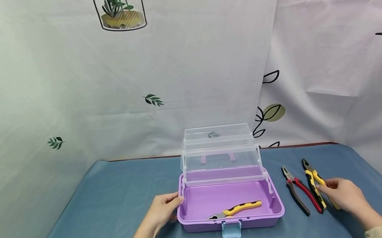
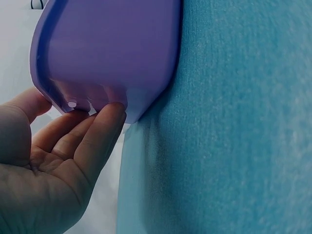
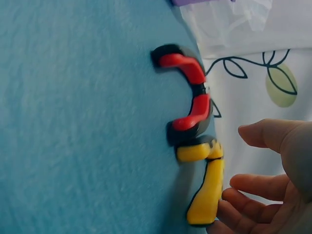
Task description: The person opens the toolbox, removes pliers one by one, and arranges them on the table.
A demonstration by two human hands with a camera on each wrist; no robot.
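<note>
A purple toolbox (image 1: 255,223) stands on the table with its clear lid tipped back. My left hand (image 1: 162,210) holds the box's left end, thumb at the rim (image 2: 41,73) and fingers against the outer wall. Inside the box lies a pair of pliers with yellow-and-black handles (image 1: 243,207). On the right, another pair of yellow-and-black pliers (image 3: 204,192) lies with its handles spread. Next to its outer handle is my right hand (image 1: 345,194), thumb and fingers apart, fingertips right at the handle. Red-and-black pliers (image 1: 304,190) lie just left of it, handles also spread.
The raised clear lid (image 1: 221,162) rises behind the toolbox, and a light blue latch (image 1: 231,231) hangs at its front. Blue cloth (image 1: 113,199) covers the table. A white printed curtain (image 1: 203,58) hangs along the table's back and sides.
</note>
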